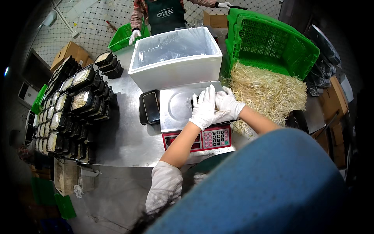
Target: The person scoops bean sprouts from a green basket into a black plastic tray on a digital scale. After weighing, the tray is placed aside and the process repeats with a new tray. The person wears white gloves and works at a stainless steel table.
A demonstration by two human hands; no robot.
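Note:
Both my hands wear white gloves and are over the right side of an electronic scale (173, 109) with a steel pan and a red keypad front. My left hand (204, 106) lies palm down with its fingers spread. Against it, my right hand (228, 103) has its fingers bent. Beneath them is a black plastic tray (193, 101), mostly hidden, so its contents are hard to see. A pile of pale bean sprouts (268, 93) lies right of the scale, at the mouth of a tipped green plastic crate (263, 55). Left of the scale sits another black tray (150, 107).
A white foam box (175, 68) holding clear plastic stands behind the scale. Stacks of packed black trays (79, 101) fill the steel table's (128, 146) left side. Across the table is a co-worker (165, 17) in a green apron, near a green basket (119, 36).

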